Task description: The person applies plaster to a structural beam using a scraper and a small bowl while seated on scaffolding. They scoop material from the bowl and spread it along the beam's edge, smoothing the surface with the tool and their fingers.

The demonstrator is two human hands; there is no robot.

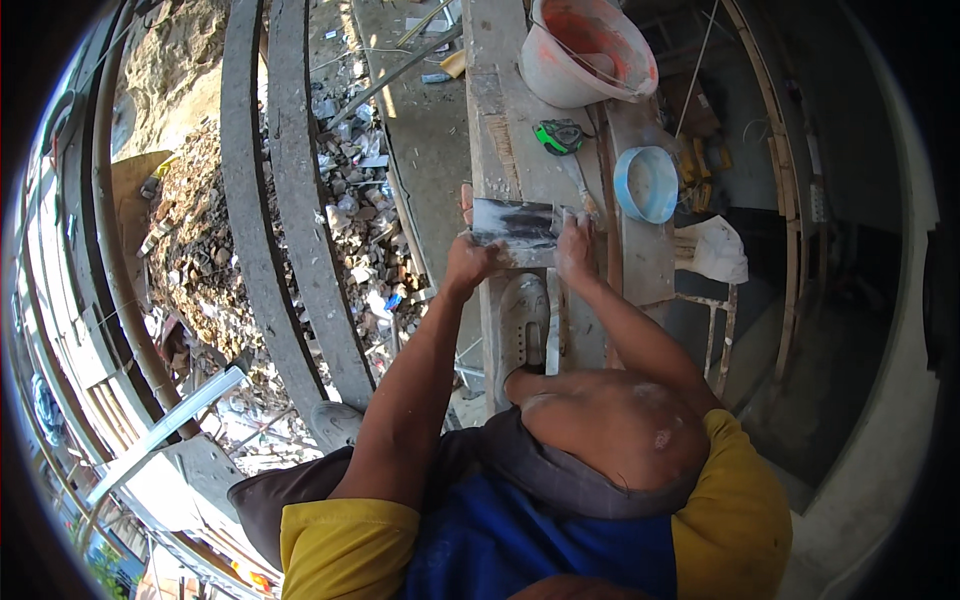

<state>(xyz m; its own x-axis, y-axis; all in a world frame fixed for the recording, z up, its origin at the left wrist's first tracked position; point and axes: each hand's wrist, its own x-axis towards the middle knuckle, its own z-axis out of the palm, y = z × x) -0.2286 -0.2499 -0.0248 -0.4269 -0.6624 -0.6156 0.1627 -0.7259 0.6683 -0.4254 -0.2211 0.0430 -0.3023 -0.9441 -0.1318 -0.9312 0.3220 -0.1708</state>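
Note:
A flat rectangular metal blade (pixel 514 222), dark and shiny with white smears, is held level between my two hands above the wooden plank. My left hand (pixel 472 258) grips its left end, with fingertips showing past the far left corner. Closed at the right end is my right hand (pixel 575 250), its fingers dusted with white; whether a handle lies under them is hidden. Just beyond the right hand lies a tool with a pale handle (pixel 581 190). A green and black tape measure (pixel 558 137) rests farther up the plank.
A white bucket (pixel 570 85) with red stains stands at the far end, and a light-blue round container (pixel 632 185) sits to the right. My shoe (pixel 525 325) is on the plank (pixel 497 130). Rubble (pixel 345 200) and two long beams (pixel 300 150) lie leftward; white cloth (pixel 715 250) hangs at right.

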